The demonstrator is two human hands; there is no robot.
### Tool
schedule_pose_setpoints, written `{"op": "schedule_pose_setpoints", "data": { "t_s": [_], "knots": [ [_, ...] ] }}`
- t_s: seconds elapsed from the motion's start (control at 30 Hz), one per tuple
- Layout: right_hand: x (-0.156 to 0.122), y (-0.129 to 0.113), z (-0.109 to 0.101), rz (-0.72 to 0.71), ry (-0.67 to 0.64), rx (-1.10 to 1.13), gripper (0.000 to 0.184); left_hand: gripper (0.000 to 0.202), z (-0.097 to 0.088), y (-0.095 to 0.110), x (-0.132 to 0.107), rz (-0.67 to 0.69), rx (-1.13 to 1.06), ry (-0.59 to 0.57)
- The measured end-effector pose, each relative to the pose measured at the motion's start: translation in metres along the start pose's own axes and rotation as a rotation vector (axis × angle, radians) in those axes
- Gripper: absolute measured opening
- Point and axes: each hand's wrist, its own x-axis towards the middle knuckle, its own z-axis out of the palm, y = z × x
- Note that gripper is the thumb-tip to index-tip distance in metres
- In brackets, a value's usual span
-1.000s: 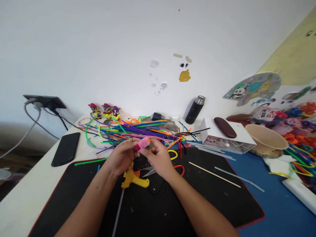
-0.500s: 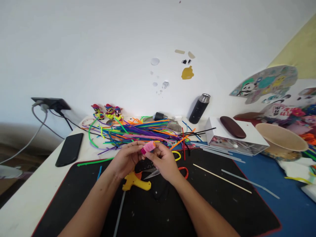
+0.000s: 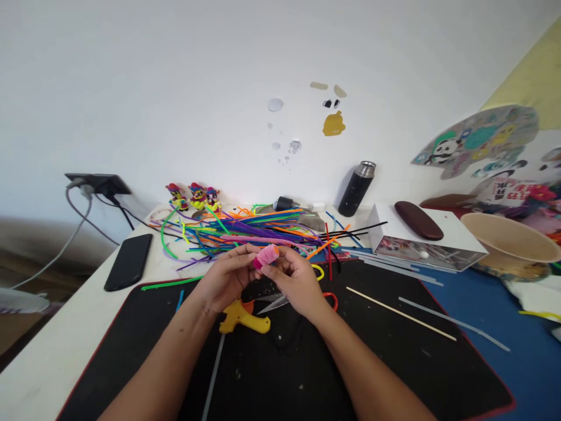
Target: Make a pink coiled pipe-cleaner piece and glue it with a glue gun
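Note:
Both my hands are raised over the black mat [image 3: 394, 362] and pinch a small pink coil of pipe cleaner [image 3: 266, 256] between them. My left hand [image 3: 225, 278] grips its left end, and my right hand [image 3: 295, 280] holds its right side with the fingertips. Just below the hands lie a yellow glue gun [image 3: 241, 318] and scissors with red handles [image 3: 302, 299]. Behind the hands spreads a pile of coloured pipe cleaners [image 3: 245, 231].
A black phone [image 3: 129, 261] lies at the left. Three small figures [image 3: 195, 196], a black flask [image 3: 359, 188], a white box [image 3: 425, 242] with a brown case [image 3: 418, 220], a tan bowl [image 3: 508, 242] and a thin wooden stick [image 3: 401, 313] are also on the desk.
The hands and pink coil have stayed together, shifting slightly right in the view as the camera turned left; the fingers keep turning the coil.

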Motion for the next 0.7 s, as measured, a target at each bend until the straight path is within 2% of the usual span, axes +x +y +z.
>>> {"op": "schedule_pose_setpoints", "data": {
  "t_s": [0.7],
  "knots": [
    [0.0024, 0.0003, -0.0014, -0.027, -0.028, 0.023, 0.043, 0.023, -0.0017, -0.0019, 0.0015, 0.010, -0.020, -0.039]
  ]
}}
